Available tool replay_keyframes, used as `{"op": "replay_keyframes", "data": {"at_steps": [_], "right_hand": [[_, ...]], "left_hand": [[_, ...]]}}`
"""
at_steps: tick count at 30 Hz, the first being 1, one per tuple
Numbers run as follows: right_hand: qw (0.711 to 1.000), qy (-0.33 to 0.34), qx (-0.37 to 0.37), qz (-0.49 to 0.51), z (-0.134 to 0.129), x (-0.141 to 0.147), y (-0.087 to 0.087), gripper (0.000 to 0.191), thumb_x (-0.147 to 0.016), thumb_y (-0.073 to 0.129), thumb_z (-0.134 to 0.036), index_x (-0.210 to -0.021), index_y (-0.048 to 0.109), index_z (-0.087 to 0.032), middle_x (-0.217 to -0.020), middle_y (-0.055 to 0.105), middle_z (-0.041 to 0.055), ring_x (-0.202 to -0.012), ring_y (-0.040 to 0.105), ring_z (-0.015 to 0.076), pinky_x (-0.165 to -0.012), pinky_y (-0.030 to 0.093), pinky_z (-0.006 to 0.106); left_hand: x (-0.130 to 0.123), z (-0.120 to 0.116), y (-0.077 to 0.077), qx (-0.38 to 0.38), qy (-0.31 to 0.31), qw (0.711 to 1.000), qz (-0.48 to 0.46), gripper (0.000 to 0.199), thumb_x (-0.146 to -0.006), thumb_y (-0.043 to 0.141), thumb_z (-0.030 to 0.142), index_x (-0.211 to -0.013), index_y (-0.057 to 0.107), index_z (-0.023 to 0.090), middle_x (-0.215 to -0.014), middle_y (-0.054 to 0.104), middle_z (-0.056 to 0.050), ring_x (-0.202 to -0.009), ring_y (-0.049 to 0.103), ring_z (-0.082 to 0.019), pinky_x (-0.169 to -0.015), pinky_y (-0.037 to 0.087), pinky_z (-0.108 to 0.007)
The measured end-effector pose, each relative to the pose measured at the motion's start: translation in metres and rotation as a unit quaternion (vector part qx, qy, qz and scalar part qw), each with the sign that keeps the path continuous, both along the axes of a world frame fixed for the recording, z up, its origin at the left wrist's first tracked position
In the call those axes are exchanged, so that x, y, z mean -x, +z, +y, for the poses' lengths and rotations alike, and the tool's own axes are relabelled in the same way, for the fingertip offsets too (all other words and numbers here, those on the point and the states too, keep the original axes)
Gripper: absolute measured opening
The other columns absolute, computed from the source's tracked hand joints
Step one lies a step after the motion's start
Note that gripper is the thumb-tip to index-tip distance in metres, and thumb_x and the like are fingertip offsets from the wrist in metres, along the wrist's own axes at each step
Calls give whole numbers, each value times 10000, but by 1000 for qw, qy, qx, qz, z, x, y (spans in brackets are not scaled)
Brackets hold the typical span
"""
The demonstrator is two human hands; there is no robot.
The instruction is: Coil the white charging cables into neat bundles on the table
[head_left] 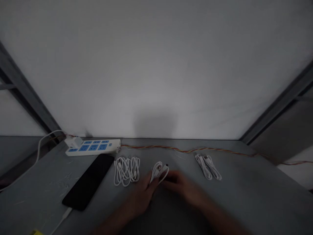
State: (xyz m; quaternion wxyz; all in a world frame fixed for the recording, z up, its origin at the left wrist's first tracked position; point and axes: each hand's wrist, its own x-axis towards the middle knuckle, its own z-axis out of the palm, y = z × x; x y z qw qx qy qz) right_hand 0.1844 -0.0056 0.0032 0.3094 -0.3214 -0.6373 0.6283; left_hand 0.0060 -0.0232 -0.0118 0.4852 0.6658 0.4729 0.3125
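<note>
The left hand (143, 195) is closed on a coiled white cable (158, 171) near the middle of the counter (254, 192). The right hand (181, 186) sits against the cable's right side, fingers curled toward its connector; motion blur prevents confirming a grip. A second coiled cable (126, 171) lies just left of the hands. A third cable bundle (207, 167) lies further right. Left of the second cable, a black phone (88, 181) lies at an angle, a white lead (64, 217) at its near end. A power strip (93, 147) with blue sockets sits at the counter's rear edge, and a red-and-yellow wire (190, 150) runs along that edge.
</note>
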Motion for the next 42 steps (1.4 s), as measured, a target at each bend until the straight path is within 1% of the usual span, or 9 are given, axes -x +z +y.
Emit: {"op": "replay_keyframes", "data": {"at_steps": [5,9,14,20,23,29,34,37,42], "right_hand": [[999,-39,17,-29,0,0,-7,419,-806,672,-578,-962,743,-196,-874,694,30,-891,617,246,-869,453,351],[994,-72,64,-55,-2,-2,-14,517,-754,670,-670,-864,695,-166,-740,613,4,-658,537,155,-637,411,261],[981,-123,135,-62,-7,3,-16,657,-744,543,-805,-755,625,-154,-634,511,-11,-572,452,118,-537,329,235],[966,-141,215,0,-8,8,-17,446,-706,735,-580,-837,636,-165,-696,550,-14,-589,486,110,-528,352,214],[969,-136,208,2,-6,6,-22,390,-704,752,-503,-856,656,-157,-724,583,-4,-619,515,119,-551,378,215],[988,-107,112,-25,1,3,-34,384,-726,741,-497,-916,701,-166,-796,659,16,-703,578,168,-640,428,252],[995,-79,65,-21,4,-1,-27,362,-777,717,-490,-941,722,-167,-877,701,30,-854,623,225,-762,455,294],[996,-59,55,-26,5,-2,-23,380,-795,707,-497,-973,719,-161,-901,708,40,-847,632,233,-741,467,299],[998,-58,26,-18,3,1,-25,387,-808,708,-488,-1023,706,-167,-957,710,52,-905,639,254,-822,487,350]], "left_hand": [[-1,-2,-2,-60,-2,996,62,462,-981,345,418,-1360,517,219,-1285,638,-80,-1232,543,-239,-1092,369,-407],[-1,-5,-6,-113,-22,986,119,446,-992,322,342,-1398,471,237,-1265,661,-81,-1157,611,-226,-1019,451,-380],[-2,-5,-11,-146,-38,953,263,506,-938,326,194,-1428,452,193,-1132,716,-139,-1000,686,-290,-901,518,-427],[-6,-3,-2,-131,-59,912,383,594,-894,338,132,-1479,375,226,-1075,724,-145,-913,707,-311,-781,549,-399],[-5,-4,-2,-110,-46,925,361,566,-904,355,163,-1468,393,195,-1169,700,-144,-1017,681,-295,-874,524,-390],[-3,-10,-6,-95,2,973,211,553,-853,484,205,-1405,450,175,-1311,629,-113,-1166,605,-265,-1012,454,-387],[-4,-8,6,-94,-45,992,77,485,-895,473,229,-1380,467,209,-1336,612,-73,-1166,603,-206,-1018,457,-330],[-4,-7,6,-93,-45,990,97,463,-939,429,293,-1392,456,204,-1347,602,-88,-1215,575,-220,-1054,432,-373],[-6,-9,-6,-95,-30,980,171,504,-963,330,280,-1450,379,163,-1369,577,-145,-1230,570,-247,-1065,422,-438]]}}
